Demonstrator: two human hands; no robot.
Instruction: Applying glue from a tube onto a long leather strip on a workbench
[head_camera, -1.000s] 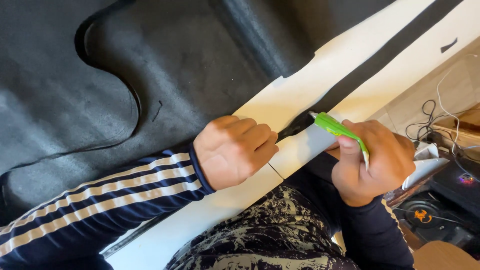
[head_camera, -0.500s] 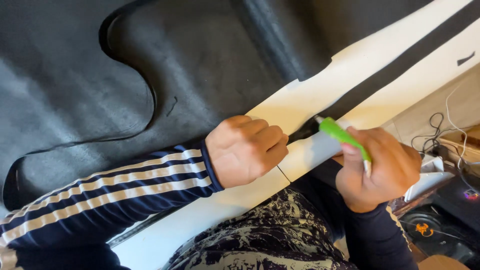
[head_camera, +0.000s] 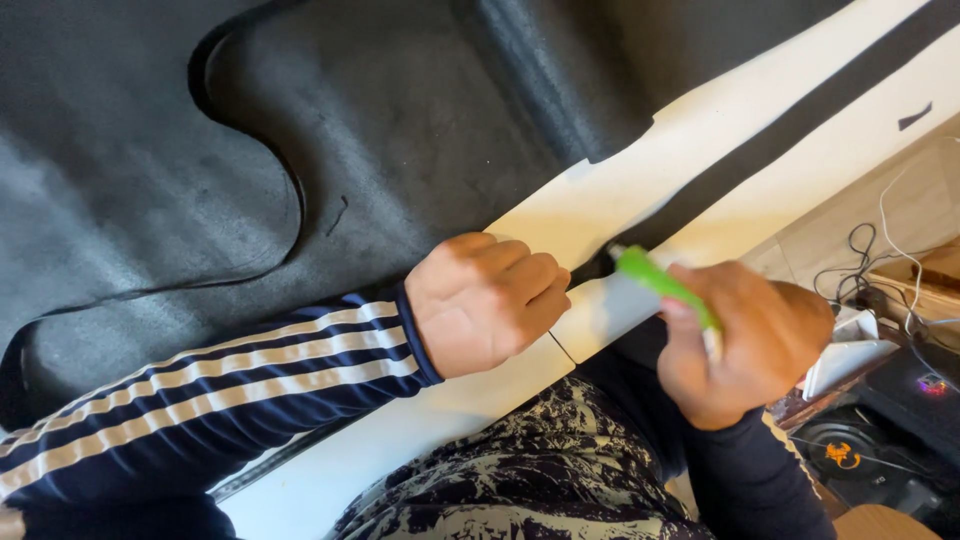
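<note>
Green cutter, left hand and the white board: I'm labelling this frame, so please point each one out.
green cutter (head_camera: 655, 282): head view, middle of its green handle.
left hand (head_camera: 485, 300): head view, back of the fist.
white board (head_camera: 600, 200): head view, bare upper face.

Matt, grainy black sheet (head_camera: 400, 110), smooth white board (head_camera: 600, 200), glossy green plastic cutter (head_camera: 660, 283)

Head camera, looking steeply down, close in.
One view only: it tilts over the person's lap and both hands, the white counter (head_camera: 700, 150) running diagonally across frame, floor clutter showing at the right edge.
</note>
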